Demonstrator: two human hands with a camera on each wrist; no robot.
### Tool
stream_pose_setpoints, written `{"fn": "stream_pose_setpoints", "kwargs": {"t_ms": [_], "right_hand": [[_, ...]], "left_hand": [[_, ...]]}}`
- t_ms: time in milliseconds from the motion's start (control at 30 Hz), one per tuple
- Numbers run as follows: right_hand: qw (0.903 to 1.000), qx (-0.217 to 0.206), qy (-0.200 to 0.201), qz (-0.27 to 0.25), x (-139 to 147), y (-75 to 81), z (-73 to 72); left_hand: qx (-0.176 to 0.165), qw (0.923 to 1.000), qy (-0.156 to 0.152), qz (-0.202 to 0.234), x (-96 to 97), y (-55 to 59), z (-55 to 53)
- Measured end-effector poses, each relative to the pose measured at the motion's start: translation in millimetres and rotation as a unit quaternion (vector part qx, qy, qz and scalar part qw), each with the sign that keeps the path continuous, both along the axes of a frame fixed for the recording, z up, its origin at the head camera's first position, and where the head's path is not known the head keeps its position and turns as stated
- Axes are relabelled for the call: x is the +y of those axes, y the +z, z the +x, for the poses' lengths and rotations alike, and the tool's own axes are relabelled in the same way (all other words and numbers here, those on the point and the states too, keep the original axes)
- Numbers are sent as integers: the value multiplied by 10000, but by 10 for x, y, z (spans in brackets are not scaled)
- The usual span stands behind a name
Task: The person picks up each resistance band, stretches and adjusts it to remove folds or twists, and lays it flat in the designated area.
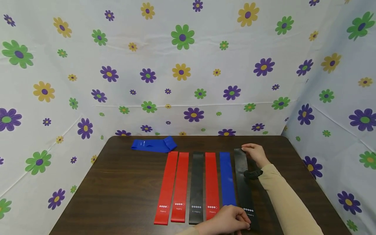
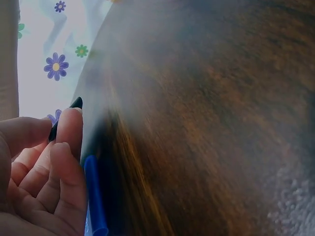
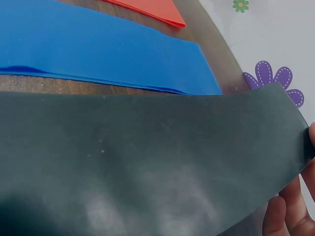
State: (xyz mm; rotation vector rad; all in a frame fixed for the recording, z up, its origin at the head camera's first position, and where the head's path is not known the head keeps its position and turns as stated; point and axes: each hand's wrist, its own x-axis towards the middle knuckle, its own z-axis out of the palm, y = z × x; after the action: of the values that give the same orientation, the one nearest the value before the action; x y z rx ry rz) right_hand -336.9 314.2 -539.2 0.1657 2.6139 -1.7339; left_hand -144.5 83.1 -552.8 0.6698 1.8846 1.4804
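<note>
A black resistance band [image 1: 241, 166] lies lengthwise at the right end of a row of bands, printed with dots and partly covered lettering. My right hand [image 1: 256, 154] pinches its far end at the corner. Thumb and finger of my left hand [image 1: 225, 219] hold the near end. In the left wrist view, a small black edge [image 2: 53, 132] shows between those fingers. The right wrist view has the black band [image 3: 147, 157] stretched across it, slightly bowed, its end between the fingers [image 3: 293, 206]. Beside it lies a blue band [image 1: 227, 178], its near end hidden by my left hand.
Leftward in the row are a red band [image 1: 212, 182], a black band [image 1: 196, 186] and two more red bands [image 1: 180, 186]. A partly folded blue band [image 1: 152, 145] lies crosswise at the back left of the brown table [image 1: 117, 182]. Flowered cloth [image 1: 199, 81] surrounds the table.
</note>
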Motion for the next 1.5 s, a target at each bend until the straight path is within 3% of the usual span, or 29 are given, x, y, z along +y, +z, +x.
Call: {"fn": "stream_pose_setpoints", "kwargs": {"t_ms": [833,1133,1500], "right_hand": [[9995,-133,-204,-208,-45,-121,29],[9989,-207,-395,-126,-72,-195,5],[9975,161,-579,-377,-116,-193,69]], "left_hand": [[-221,9994,-96,-229,19,-79,-68],[-66,9995,-1,-319,8,-104,-78],[105,9996,20,-278,20,-173,-84]]}}
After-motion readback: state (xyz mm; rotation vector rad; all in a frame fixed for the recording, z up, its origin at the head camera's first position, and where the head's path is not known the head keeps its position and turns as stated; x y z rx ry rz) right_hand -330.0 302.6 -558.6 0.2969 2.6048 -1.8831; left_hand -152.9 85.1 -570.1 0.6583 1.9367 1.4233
